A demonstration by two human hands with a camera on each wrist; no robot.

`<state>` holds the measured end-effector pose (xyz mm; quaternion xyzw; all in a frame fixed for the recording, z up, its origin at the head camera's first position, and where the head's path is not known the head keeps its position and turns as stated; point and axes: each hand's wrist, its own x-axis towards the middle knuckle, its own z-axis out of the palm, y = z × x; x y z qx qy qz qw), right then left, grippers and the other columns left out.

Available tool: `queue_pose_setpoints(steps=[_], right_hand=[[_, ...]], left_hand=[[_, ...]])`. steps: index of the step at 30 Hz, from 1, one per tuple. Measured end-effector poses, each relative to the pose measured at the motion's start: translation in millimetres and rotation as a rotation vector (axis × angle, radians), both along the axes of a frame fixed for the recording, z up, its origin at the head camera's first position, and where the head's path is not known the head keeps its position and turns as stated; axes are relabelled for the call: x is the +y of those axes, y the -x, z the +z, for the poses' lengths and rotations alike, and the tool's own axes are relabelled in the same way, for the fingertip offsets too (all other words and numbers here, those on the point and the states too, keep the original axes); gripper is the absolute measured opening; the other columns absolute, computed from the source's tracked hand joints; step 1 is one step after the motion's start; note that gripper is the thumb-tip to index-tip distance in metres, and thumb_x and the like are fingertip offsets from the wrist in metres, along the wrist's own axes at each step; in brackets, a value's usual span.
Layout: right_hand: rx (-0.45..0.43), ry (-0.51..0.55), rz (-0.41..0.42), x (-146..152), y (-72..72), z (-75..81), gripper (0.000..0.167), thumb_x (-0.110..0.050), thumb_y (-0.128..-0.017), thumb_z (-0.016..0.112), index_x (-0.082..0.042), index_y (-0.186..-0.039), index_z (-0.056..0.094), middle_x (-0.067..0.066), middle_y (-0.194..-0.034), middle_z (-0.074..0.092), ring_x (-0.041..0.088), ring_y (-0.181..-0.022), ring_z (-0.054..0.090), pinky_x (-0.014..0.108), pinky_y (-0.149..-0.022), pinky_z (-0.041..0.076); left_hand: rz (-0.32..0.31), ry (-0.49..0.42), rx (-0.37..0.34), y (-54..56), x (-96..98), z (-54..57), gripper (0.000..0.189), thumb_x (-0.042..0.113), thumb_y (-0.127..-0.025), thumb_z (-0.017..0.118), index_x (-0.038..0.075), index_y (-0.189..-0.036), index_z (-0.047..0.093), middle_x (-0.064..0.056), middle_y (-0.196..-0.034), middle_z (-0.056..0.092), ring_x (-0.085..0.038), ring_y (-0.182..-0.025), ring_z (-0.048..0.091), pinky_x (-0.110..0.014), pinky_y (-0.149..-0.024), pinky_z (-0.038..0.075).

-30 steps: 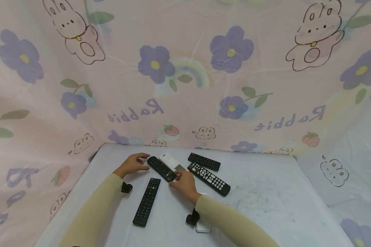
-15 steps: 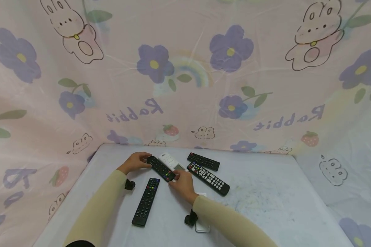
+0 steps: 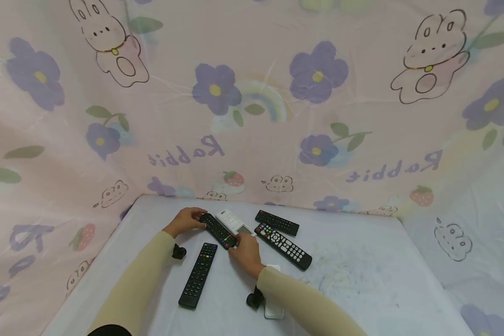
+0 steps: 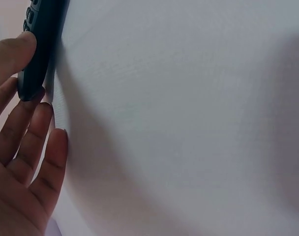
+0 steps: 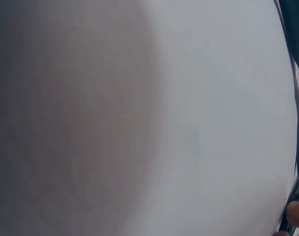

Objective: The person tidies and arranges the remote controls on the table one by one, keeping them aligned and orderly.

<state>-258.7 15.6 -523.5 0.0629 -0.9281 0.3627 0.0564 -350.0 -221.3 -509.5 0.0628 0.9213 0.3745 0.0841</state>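
Note:
A black remote control with small coloured buttons at its near end lies slantwise between my two hands. My left hand pinches its far left end; in the left wrist view the thumb is on the button side and fingertips are beneath the tip. My right hand grips the near right end, and only a bit of that hand shows at the edge of the right wrist view. Right beside this remote, a white remote with a small display is partly covered by my right hand.
Another black remote lies nearer, left of centre. To the right are a black remote with white buttons and a shorter black remote behind it. A white object is partly under my right forearm. A patterned cloth hangs behind the table.
My left hand has moved right and closed its fingers on the far end of the black remote. My right hand stays at the near end. The view has shifted slightly.

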Motion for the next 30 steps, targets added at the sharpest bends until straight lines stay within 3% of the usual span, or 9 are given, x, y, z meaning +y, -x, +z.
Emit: queue_pose_setpoints(steps=[8,13,20,30], right_hand=[[0.009,0.069,-0.015,-1,-6.2,-8.7,0.031,-0.007,-0.072,0.077,0.002,-0.101,0.070,0.002,-0.075,0.065,0.008,-0.064,0.052,0.021,-0.055,0.043],[0.041,0.140,-0.034,-2,-9.6,-9.6,0.032,-0.002,-0.073,0.074,0.003,-0.104,0.069,0.004,-0.078,0.066,0.008,-0.068,0.055,0.020,-0.058,0.046],[0.071,0.251,-0.077,-5,-10.0,-8.7,0.034,0.005,-0.071,0.069,0.005,-0.105,0.068,0.007,-0.080,0.069,0.006,-0.068,0.057,0.018,-0.058,0.048],[0.052,0.369,-0.107,-14,-8.9,-0.1,0.033,0.004,-0.071,0.073,0.005,-0.104,0.068,0.010,-0.084,0.070,0.012,-0.073,0.065,0.018,-0.063,0.053]], left_hand=[[-0.006,-0.016,-0.005,-5.8,0.9,-0.4,0.055,0.017,-0.078,0.078,0.010,-0.130,0.060,-0.015,-0.126,0.061,-0.030,-0.112,0.057,-0.046,-0.096,0.048],[-0.025,-0.015,0.027,-8.2,1.7,7.7,0.054,0.016,-0.080,0.076,0.007,-0.131,0.059,-0.016,-0.130,0.060,-0.029,-0.109,0.058,-0.042,-0.091,0.050],[-0.039,-0.136,-0.035,-5.3,3.5,15.4,0.056,0.008,-0.084,0.071,0.002,-0.136,0.052,-0.022,-0.128,0.059,-0.027,-0.103,0.061,-0.036,-0.077,0.055],[-0.027,-0.148,-0.008,-3.9,-7.0,18.6,0.057,0.010,-0.085,0.071,0.003,-0.137,0.052,-0.024,-0.135,0.053,-0.036,-0.112,0.061,-0.041,-0.091,0.053]])
